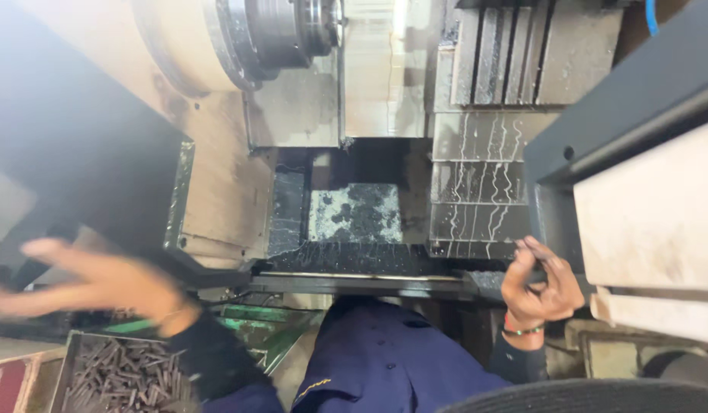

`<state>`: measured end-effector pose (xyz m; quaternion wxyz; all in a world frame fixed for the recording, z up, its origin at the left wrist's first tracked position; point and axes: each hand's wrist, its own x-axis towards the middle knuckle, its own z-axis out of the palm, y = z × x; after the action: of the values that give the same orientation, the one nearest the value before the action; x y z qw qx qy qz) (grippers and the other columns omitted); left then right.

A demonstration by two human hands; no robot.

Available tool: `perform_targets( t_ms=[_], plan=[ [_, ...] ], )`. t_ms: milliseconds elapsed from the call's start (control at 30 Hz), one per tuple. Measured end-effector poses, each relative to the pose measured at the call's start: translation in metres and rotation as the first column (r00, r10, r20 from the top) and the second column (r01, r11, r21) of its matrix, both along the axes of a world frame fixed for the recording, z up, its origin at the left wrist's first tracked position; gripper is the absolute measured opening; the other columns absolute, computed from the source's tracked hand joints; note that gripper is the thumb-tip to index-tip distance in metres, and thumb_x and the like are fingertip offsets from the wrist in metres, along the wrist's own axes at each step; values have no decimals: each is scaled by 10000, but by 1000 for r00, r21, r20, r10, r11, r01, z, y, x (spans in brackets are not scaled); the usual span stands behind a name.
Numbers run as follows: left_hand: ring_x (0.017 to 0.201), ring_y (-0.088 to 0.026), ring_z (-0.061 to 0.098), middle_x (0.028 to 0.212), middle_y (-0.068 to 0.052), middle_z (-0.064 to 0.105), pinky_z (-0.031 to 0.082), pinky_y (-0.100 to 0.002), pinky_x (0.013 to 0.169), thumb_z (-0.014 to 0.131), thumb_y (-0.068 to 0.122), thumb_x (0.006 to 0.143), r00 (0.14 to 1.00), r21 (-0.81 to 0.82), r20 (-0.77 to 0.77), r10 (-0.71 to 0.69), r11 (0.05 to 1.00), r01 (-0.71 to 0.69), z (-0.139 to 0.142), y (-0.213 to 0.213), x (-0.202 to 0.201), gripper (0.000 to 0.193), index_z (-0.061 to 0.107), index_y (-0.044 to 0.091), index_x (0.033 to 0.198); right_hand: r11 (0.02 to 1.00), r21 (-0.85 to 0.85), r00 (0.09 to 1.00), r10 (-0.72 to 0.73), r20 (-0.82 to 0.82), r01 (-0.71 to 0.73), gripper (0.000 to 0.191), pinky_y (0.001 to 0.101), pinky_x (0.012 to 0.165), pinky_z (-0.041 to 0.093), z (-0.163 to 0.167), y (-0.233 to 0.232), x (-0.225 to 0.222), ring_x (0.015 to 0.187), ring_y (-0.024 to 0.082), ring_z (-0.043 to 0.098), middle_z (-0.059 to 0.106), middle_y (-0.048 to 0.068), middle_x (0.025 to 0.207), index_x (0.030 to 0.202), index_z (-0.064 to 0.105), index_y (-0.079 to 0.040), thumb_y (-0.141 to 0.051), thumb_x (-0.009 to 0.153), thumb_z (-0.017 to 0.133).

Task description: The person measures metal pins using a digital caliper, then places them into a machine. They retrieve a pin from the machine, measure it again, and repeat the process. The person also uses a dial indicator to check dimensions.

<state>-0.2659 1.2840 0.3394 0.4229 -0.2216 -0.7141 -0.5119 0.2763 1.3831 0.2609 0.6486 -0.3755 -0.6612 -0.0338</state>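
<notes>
I look down into an open lathe-type machine with a metal chuck (281, 34) at the top left. My left hand (86, 287) is blurred, fingers spread, holding nothing, above a box of dark metal rods (120, 375). My right hand (541, 287) is at the edge of the dark sliding door (598, 145) of the machine, its fingers curled around a small dark object that I cannot make out. A thread band sits on that wrist.
The wet machine bed (354, 214) with metal chips lies in the middle. Stepped metal covers (480, 183) streaked with coolant rise at the right. A green frame (266, 325) is below the machine's front rail. My dark blue clothing fills the bottom centre.
</notes>
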Motion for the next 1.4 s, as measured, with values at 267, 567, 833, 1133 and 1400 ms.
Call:
perform_targets(
  t_ms=[267, 567, 833, 1133, 1400],
  plan=[
    [1433, -363, 420, 1408, -134, 570, 250, -555, 1256, 752, 129, 962, 681, -457, -169, -713, 669, 587, -39, 288, 149, 315, 689, 63, 1263, 996, -63, 998, -69, 5, 69, 452, 385, 690, 661, -11, 2, 0, 781, 363, 720, 666, 359, 1005, 1324, 345, 114, 149, 978, 633],
    [1359, -416, 441, 1356, -262, 585, 249, -620, 1214, 604, 88, 904, 664, -861, -371, -650, 509, 17, -79, 456, 145, 250, 686, -116, 1023, 971, -211, 991, -127, -47, 115, 624, 330, 713, 610, 23, -19, -16, 881, 328, 712, 643, 346, 1084, 1427, 317, 23, 218, 933, 645],
    [1223, -356, 529, 1214, -167, 637, 419, -490, 1092, 706, 77, 905, 586, -608, 71, -807, 431, 667, -79, 469, 198, 174, 692, -9, 1055, 970, -192, 986, -134, 96, 151, 593, 367, 769, 644, 18, -21, -12, 964, 365, 717, 631, 333, 1048, 1389, 308, 52, 230, 923, 628],
    [834, -140, 612, 1002, -64, 595, 520, -256, 734, 557, 229, 1104, 145, 416, 392, -909, 315, 853, -30, 261, 189, 232, 555, 26, 1218, 992, 45, 947, -128, 296, 120, 397, 366, 875, 623, 43, -3, -4, 990, 258, 748, 632, 209, 1135, 1308, 368, 66, 159, 1008, 611],
    [953, -229, 585, 1107, -137, 560, 509, -374, 857, 618, 83, 1107, 983, 140, -103, 153, 980, -138, 49, -8, 35, 343, 390, -109, 1276, 691, -480, 805, 260, -533, -541, 310, 255, 795, 544, -27, 122, -164, 875, 131, 666, 723, 85, 1059, 1263, 622, 68, -56, 996, 720]
  ],
)
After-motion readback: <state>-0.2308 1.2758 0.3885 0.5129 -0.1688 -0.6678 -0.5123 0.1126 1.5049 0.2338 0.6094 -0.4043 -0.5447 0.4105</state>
